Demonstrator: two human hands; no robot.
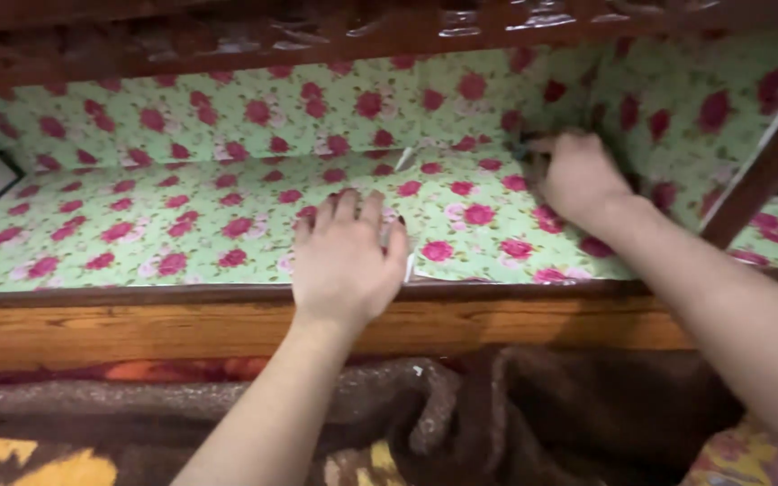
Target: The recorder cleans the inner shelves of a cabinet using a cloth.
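Note:
A green liner sheet with pink roses (182, 211) covers the floor and back wall of a wooden shelf compartment. My left hand (346, 261) lies flat on it near the front edge, fingers spread, pressing where two sheets overlap. My right hand (578, 175) reaches into the back right corner with its fingers curled against the liner there; whether it pinches the sheet I cannot tell. A loose sheet edge (407, 160) lifts slightly at the back seam between the hands.
A dark carved wooden rail (389, 31) runs above the opening. A lighter wooden front board (137, 328) lies below it. A brown fuzzy blanket (533, 414) is under my arms. A slanted wooden post (767, 162) stands at the right.

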